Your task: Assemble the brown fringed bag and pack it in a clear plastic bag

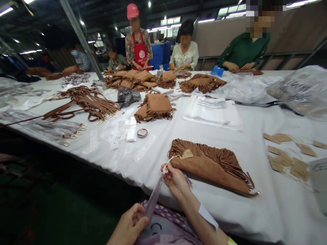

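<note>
Left hand (131,221) and right hand (176,180) pinched a narrow translucent plastic sleeve (154,199), probably slippery; beyond the right lay a brown fringed suede bag (212,172), seemingly soft, best held by its smooth body.

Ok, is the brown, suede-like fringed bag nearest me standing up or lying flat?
Lying flat: the bag stretches along the white-covered table, its brown fringe spread along its far side.

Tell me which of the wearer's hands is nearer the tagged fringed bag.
Right: the right hand is beside the left end of the fringed bag; the left hand is farther off, lower and further left.
</note>
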`<state>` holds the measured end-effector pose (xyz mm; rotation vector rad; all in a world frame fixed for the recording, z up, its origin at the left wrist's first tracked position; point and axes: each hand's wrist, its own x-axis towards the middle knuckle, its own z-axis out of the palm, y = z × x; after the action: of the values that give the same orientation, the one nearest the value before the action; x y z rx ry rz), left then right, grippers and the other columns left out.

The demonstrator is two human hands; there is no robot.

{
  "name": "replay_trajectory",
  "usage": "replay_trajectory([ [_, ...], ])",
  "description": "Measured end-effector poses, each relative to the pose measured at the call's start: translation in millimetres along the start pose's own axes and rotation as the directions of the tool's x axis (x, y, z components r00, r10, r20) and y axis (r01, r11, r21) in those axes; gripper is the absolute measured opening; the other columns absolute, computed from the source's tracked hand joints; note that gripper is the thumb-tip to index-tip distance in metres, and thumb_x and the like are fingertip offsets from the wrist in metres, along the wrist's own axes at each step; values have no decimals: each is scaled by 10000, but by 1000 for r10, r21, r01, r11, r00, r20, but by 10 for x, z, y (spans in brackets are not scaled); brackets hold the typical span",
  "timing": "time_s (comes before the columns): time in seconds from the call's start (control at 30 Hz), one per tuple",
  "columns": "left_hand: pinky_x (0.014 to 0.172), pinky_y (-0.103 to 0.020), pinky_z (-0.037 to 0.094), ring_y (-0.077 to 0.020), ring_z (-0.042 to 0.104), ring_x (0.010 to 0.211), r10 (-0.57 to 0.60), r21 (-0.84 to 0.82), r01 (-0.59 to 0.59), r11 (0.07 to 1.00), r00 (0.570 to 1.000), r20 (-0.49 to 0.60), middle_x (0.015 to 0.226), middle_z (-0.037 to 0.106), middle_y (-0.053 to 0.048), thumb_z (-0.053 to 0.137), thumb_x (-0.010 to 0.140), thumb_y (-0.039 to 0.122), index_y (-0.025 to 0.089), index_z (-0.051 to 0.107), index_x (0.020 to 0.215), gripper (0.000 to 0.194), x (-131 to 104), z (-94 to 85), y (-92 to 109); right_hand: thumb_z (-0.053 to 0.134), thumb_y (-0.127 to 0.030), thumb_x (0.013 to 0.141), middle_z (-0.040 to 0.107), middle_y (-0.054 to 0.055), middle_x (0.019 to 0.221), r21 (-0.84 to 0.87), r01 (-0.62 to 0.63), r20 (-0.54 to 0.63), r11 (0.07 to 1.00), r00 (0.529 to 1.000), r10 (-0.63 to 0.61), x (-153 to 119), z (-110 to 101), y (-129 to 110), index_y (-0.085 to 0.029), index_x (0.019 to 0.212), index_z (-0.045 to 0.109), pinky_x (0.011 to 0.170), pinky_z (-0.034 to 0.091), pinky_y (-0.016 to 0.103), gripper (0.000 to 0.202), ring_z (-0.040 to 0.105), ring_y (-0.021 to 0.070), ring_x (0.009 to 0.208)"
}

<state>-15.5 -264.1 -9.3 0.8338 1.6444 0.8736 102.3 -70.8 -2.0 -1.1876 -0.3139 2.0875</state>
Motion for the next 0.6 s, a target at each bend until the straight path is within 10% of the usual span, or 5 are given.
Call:
replay_trajectory([
  [0.23,753,-283,520,-218,659,828,118,76,-119,990,993,15,1050,682,-94,595,823,472,187,454,1350,615,36,-15,-197,770,-288,705,721,44,716,3,1,0,1000,1000,-1,11,-11,12,-131,743,680,543,450,181,184,618,91,590],
  [0.37,1095,-349,328,-281,436,1300,271,202,-275,940,961,45,1424,474,-90,586,830,456,221,429,1395,631,44,-99,-322,767,-284,710,719,39,716,8,-6,-8,1000,1000,6,20,-17,17,-134,742,675,539,455,175,178,616,88,580],
  [0.6,790,-329,530,-234,666,833,91,15,-95,995,978,189,896,717,-73,494,821,644,205,413,1405,736,84,-81,-264,724,-254,752,718,33,727,14,-11,-28,1000,1000,12,-3,5,-12,-142,733,667,528,452,172,127,628,88,593],
])
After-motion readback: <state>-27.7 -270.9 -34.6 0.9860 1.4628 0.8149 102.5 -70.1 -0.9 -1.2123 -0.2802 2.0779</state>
